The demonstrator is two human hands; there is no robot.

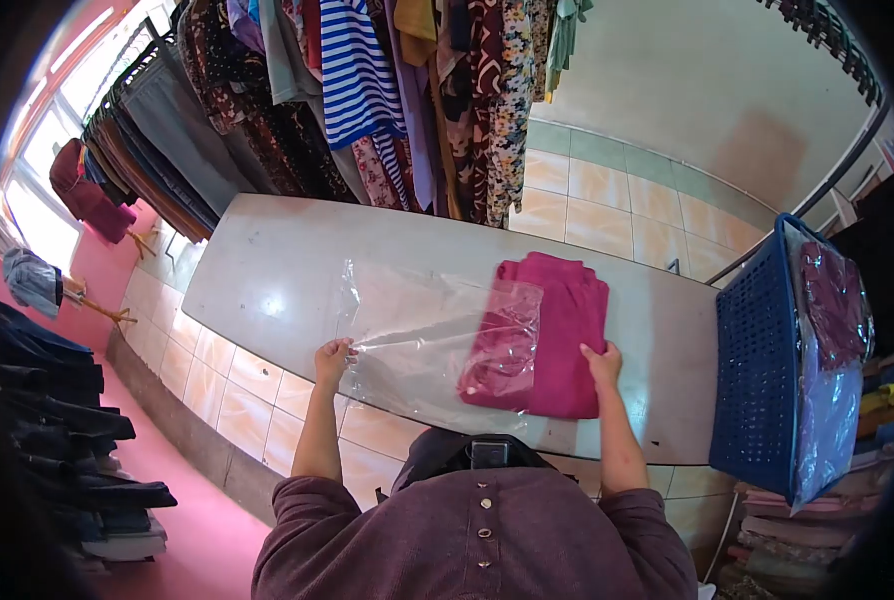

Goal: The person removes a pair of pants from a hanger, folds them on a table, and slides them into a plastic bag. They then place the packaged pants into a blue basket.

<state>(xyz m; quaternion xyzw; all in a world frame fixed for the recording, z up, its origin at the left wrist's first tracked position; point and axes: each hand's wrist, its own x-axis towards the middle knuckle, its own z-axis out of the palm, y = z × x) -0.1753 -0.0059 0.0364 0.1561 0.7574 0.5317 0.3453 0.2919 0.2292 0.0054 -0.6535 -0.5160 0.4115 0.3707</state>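
A folded magenta garment (573,345) lies on the long pale table (277,235). A clear plastic bag (412,320) stretches flat across the table, and its right part covers the left portion of the garment. My left hand (335,362) pinches the bag's left edge, close to the table's near side. At the garment's right edge, my right hand (603,366) grips the cloth with the thumb on top; its other fingers are partly hidden.
A blue plastic basket (755,350) with bagged clothes (832,310) stands at the table's right end. Behind the table hang many clothes (362,90) on a rack. Dark folded garments (57,430) are stacked at the left.
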